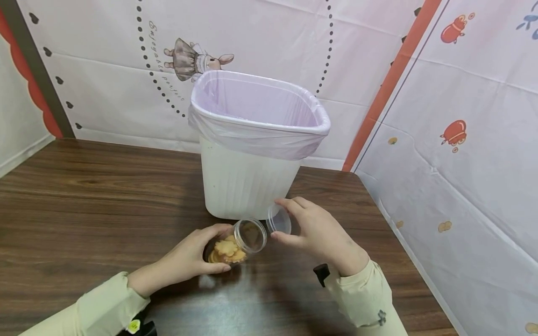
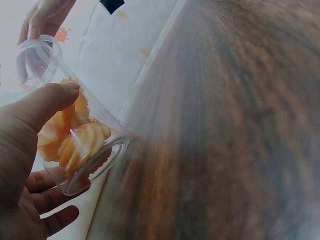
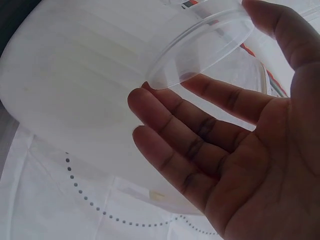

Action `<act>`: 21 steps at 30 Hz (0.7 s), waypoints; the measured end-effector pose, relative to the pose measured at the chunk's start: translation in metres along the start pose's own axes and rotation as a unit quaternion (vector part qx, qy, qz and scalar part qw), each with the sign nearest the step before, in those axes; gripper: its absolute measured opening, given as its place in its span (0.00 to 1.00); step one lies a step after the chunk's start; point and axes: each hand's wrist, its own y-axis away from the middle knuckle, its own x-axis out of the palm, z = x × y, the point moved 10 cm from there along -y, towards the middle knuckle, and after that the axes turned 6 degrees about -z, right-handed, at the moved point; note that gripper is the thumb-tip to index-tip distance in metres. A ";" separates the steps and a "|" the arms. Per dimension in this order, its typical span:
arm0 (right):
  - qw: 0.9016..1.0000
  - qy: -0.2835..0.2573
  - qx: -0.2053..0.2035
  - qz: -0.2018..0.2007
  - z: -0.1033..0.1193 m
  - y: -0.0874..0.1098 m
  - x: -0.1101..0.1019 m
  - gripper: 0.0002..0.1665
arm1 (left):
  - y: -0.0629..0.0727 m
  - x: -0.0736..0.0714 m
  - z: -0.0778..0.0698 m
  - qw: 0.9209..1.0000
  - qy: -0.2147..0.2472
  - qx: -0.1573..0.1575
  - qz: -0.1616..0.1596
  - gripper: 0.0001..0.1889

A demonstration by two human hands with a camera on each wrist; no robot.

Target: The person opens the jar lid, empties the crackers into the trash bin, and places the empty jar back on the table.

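Observation:
My left hand (image 1: 195, 254) grips a clear plastic jar (image 1: 251, 236) around its body, tilted with its open mouth toward the right. Golden piped cookies (image 1: 227, 251) lie in the jar's lower part; in the left wrist view the ridged cookies (image 2: 82, 142) show through the wall near the base. Just right of the mouth, my right hand (image 1: 313, 228) pinches a clear round lid (image 1: 279, 220) by its edge, apart from the jar. In the right wrist view the lid (image 3: 200, 47) sits between thumb and index finger, the other fingers extended.
Right behind the hands stands a white bin (image 1: 248, 179) with a pale purple liner (image 1: 260, 137) folded over its rim. Dark wooden tabletop (image 1: 92, 210) lies beneath everything. Printed cloth walls (image 1: 454, 196) close off the back and right side.

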 end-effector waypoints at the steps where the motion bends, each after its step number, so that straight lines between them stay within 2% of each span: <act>1: 1.000 0.000 0.002 0.000 -0.001 0.000 0.000 0.38 | 0.000 0.000 0.000 1.000 0.000 0.000 -0.001 0.36; 21: 1.000 0.012 0.018 0.001 -0.011 -0.002 0.005 0.37 | 0.000 0.002 0.004 1.000 0.020 -0.013 0.014 0.36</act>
